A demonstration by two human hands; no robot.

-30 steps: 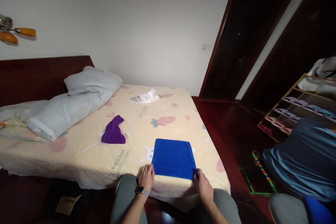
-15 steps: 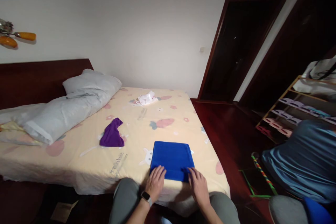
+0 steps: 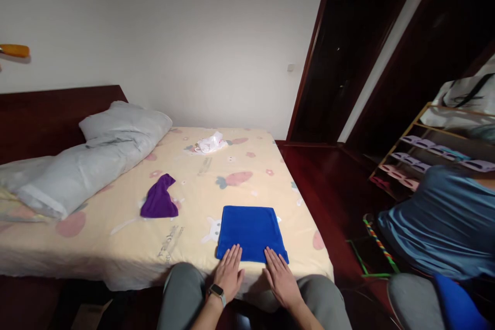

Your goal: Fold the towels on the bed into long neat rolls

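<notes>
Fingers on both hands are spread flat and loose, not gripping anything: the left hand (image 3: pixel 229 274) and right hand (image 3: pixel 280 278) just rest palm-down with the fingertips on the near edge of the folded blue towel (image 3: pixel 251 232). It sits low and a bit right of centre in the frame, on the bed (image 3: pixel 247 185) near its front edge.

Handling-wise I'd guess it's soft, light and floppy, nothing fragile about it, but it'll sag and unfold if you lift it by one corner. Best bet looks like pinching the two near corners, or sliding flat hands under the near edge so the layers stay stacked.

Looks-wise: deep royal blue, plain, fleecy-looking surface, folded into a tidy near-square with fairly straight edges and lying flat. A crumpled purple cloth (image 3: pixel 158 202) lies well apart, toward the left
</notes>
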